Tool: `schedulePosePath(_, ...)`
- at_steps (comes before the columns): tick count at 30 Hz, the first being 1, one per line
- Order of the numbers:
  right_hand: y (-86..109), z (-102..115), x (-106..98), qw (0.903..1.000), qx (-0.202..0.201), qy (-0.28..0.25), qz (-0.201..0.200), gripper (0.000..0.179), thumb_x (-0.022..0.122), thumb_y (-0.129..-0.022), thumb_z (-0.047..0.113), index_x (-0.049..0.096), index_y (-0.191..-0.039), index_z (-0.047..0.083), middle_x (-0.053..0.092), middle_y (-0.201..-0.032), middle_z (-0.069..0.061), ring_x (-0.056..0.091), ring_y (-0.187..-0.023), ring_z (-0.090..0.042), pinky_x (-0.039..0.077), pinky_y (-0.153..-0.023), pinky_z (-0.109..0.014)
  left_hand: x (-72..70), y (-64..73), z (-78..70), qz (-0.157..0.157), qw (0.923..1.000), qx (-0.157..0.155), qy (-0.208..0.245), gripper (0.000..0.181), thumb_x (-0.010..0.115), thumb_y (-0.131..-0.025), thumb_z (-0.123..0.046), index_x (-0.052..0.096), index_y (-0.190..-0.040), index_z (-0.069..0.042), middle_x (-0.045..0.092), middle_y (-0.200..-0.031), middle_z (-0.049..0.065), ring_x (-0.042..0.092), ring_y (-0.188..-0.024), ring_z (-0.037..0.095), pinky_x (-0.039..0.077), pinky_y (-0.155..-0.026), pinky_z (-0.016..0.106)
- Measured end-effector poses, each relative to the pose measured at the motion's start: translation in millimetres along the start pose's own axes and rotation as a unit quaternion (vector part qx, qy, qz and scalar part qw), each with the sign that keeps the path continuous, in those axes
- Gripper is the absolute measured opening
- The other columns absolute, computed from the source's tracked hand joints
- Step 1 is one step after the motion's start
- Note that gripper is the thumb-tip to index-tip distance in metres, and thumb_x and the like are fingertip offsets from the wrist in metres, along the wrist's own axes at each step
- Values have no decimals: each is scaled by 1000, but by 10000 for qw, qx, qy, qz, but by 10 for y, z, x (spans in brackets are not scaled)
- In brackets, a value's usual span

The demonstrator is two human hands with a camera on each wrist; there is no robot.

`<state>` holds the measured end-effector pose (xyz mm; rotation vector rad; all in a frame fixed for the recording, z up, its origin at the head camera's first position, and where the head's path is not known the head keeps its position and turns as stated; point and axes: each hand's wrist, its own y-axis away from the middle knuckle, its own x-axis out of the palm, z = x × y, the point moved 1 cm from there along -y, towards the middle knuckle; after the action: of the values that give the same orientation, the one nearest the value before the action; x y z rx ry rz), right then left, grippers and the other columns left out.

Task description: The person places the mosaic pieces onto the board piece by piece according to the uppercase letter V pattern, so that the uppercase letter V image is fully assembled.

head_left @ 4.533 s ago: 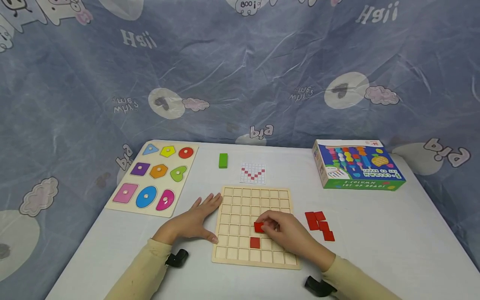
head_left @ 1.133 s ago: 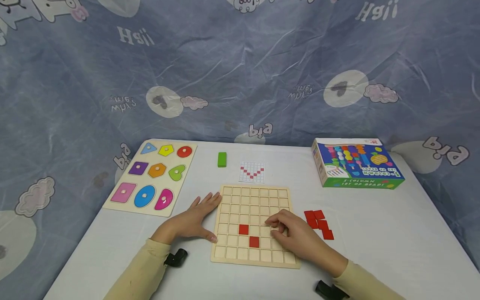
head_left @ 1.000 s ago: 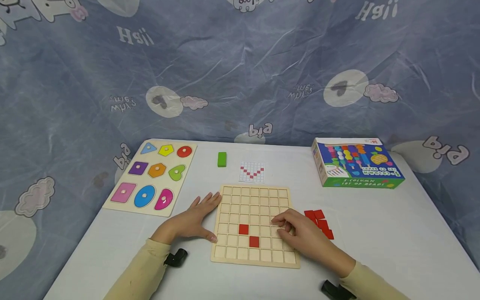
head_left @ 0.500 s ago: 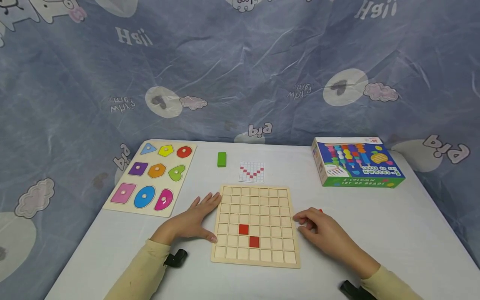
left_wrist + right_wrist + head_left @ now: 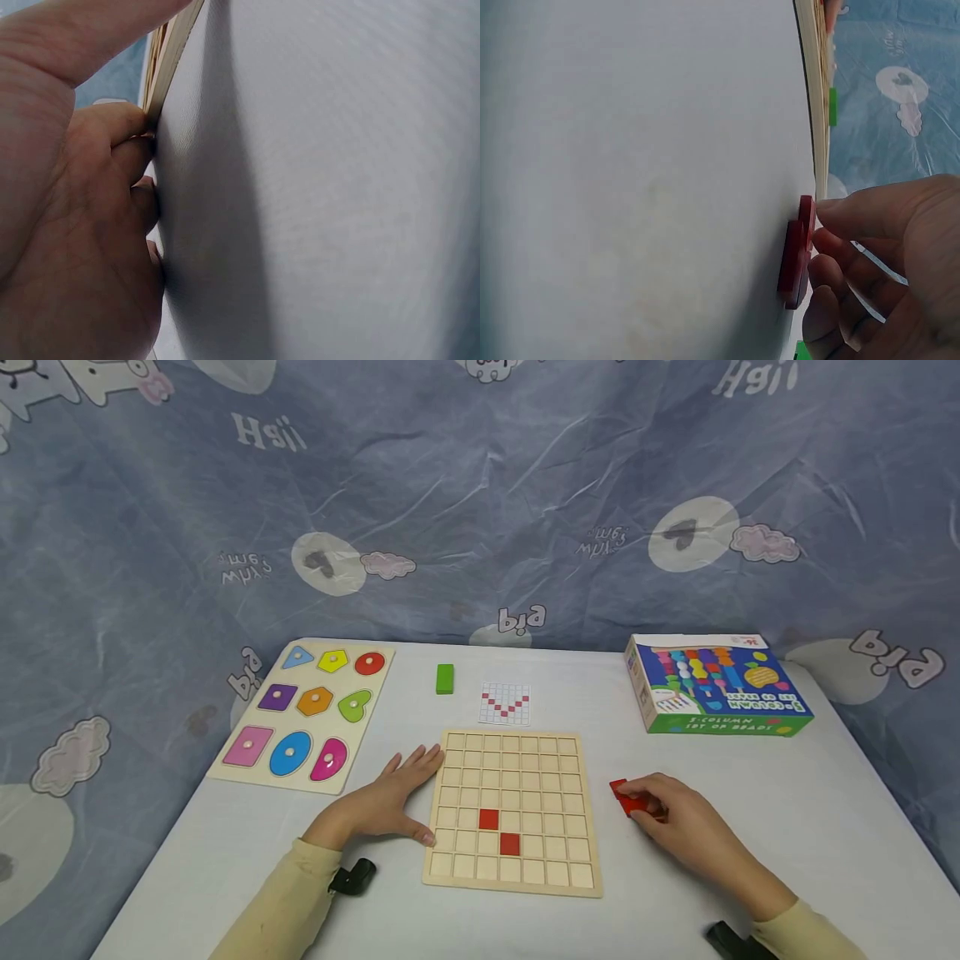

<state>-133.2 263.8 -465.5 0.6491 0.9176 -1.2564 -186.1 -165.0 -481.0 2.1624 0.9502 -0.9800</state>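
Note:
My right hand [image 5: 686, 818] is at the loose red square tiles [image 5: 617, 785] to the right of the wooden grid board [image 5: 588, 827]. Its thumb and index finger pinch a red tile [image 5: 808, 214] at the top of the pile, while the other fingers curl beside it. Most of the pile is hidden under this hand in the head view. Fingers spread, my left hand [image 5: 382, 802] rests against the board's left edge, with thumb and fingertips touching it. Two red tiles lie in the grid diagonally, the upper-left tile [image 5: 489, 819] and the lower-right tile [image 5: 510, 844].
Behind the board lies a small pattern card [image 5: 506, 704] with a red V of squares. A green block [image 5: 445, 679] is left of it. A shape puzzle board [image 5: 281, 714] lies at the left, and a colourful toy box [image 5: 720, 685] at the back right.
A red tile was set into the grid, up and left of the first one. Afterwards my right hand moved right, off the board, to the loose tiles. My left hand stayed put.

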Motion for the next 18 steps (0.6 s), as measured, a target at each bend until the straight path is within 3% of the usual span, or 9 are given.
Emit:
schedulePosePath(10,0,-33,-20,9999,87,-76,60,34,80,-84,4,74,-116,16,65,-105,2,53,-82,-15,47,-64,-23,4,-2,5,-10,10000,27,19,129,94,-66,-45,17,-164,-11,11,-171,4,2,-157,26,-2,-126,51)
schedulePosePath(18,-1,-14,44,9998,-86,-166,83,32,82,-84,7,75,-111,21,59,-91,5,51,-79,-12,45,-63,-22,-6,7,-7,-1,10000,43,0,128,94,-66,-44,18,-164,-10,12,-170,5,3,-157,27,-2,-126,52)
